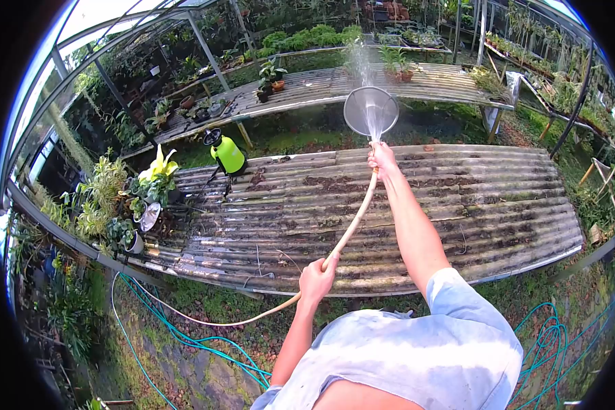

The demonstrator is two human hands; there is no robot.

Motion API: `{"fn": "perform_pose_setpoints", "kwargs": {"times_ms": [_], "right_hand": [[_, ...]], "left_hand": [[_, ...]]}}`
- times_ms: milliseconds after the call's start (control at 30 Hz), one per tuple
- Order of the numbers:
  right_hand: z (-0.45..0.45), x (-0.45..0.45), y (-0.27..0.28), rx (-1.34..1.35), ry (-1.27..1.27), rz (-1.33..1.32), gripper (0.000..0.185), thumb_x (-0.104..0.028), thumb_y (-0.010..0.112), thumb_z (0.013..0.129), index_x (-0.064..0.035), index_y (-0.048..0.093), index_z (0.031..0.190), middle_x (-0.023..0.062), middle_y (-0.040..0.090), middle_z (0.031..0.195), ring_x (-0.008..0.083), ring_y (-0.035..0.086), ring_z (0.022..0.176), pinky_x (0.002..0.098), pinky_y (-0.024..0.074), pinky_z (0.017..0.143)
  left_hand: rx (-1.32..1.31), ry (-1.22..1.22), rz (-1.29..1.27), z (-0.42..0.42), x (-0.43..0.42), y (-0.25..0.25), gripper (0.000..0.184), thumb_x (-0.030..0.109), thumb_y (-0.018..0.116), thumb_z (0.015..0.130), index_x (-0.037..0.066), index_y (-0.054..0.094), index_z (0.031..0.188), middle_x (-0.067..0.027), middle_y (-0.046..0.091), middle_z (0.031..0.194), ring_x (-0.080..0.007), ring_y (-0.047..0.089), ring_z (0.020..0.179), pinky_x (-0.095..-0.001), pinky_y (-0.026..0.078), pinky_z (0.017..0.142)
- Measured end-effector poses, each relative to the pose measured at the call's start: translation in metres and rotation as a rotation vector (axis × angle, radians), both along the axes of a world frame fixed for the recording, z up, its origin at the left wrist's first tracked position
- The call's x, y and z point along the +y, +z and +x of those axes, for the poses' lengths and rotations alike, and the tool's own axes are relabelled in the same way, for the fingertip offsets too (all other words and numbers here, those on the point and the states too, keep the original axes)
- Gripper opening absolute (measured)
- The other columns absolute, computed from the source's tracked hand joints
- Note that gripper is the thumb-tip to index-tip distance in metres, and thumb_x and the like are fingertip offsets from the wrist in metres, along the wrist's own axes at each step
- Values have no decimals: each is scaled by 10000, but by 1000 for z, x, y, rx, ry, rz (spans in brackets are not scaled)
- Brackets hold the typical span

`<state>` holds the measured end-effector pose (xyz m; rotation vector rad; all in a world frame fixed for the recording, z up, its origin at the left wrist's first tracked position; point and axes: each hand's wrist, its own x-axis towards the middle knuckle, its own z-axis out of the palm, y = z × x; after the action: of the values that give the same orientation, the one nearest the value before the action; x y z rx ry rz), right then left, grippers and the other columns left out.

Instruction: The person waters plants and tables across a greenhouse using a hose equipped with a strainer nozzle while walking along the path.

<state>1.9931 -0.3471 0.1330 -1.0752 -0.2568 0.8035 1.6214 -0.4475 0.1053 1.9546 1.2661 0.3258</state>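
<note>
My right hand (383, 158) is closed round the end of a cream hose (357, 220), stretched out over the far edge of the corrugated bench (444, 205). Water sprays forward from the hose end, past a round mesh disc (371, 111) just beyond the hand. Lower down, near the bench's front edge, my left hand (317, 279) grips the same hose. From there the hose hangs away to the left. A green pressure sprayer (228, 156) stands on the bench's far left part.
Potted plants (158, 171) crowd the bench's left end. Behind is a second corrugated bench (307, 85) with pots (278, 85). Teal hoses (212, 350) lie on the ground at left, and another coil (550, 338) at right. Metal posts (208, 51) stand at the back left.
</note>
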Motion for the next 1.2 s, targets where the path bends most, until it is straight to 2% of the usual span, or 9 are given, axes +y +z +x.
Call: {"fn": "perform_pose_setpoints", "kwargs": {"times_ms": [133,233,633,767,933,1033,1067,1167,1200], "right_hand": [[17,10,14,11,4,3,116,-141,526,956,-87,448,1023,17,433,658,64,376,455,214,294,355],[29,16,21,47,0,-2,109,-126,526,950,-89,447,1017,17,433,660,58,371,449,214,291,348],[62,30,41,73,58,22,85,-95,541,940,-69,463,919,12,433,650,44,360,437,194,279,346],[61,28,40,69,53,27,92,-100,547,944,-76,460,927,22,447,665,54,370,432,195,290,344],[57,21,38,50,39,18,112,-109,556,940,-78,450,953,24,448,667,58,367,428,201,288,342],[58,21,42,32,31,-4,103,-114,540,946,-86,442,963,10,426,644,58,353,421,209,278,342],[59,21,42,24,35,-16,90,-117,525,951,-97,438,964,-3,405,621,58,343,417,215,268,342],[65,22,37,18,50,-5,78,-117,511,953,-108,434,959,-16,388,602,58,333,412,221,263,343],[65,21,37,19,57,9,79,-115,511,951,-108,433,956,-16,389,604,58,333,412,221,265,344]], "left_hand": [[-16,-15,25,16,-4,20,651,624,481,923,32,616,689,-172,599,594,-385,613,635,-465,456,631],[-9,-51,37,25,-1,29,676,635,461,933,20,612,698,-126,552,559,-289,570,563,-434,422,580],[-173,-139,21,65,24,45,595,517,530,956,-13,539,686,-51,439,532,-123,415,531,-352,338,499],[-162,-142,17,81,36,35,593,519,533,955,-4,553,676,-38,452,533,-112,412,535,-350,337,497],[-112,-155,26,94,39,39,669,591,511,933,-6,548,635,-51,449,515,-149,427,517,-378,340,498],[-45,-160,-10,98,41,36,696,668,469,910,30,577,654,-134,573,587,-319,580,591,-440,439,604],[-38,-154,-17,99,40,35,697,671,467,910,31,586,662,-137,583,589,-322,591,598,-440,441,607],[-114,-139,-1,100,35,40,683,603,503,933,-7,544,627,-60,446,509,-162,423,509,-387,341,500],[-109,-140,-2,100,34,42,687,609,501,931,-5,543,625,-60,446,508,-163,422,508,-386,342,500]]}}
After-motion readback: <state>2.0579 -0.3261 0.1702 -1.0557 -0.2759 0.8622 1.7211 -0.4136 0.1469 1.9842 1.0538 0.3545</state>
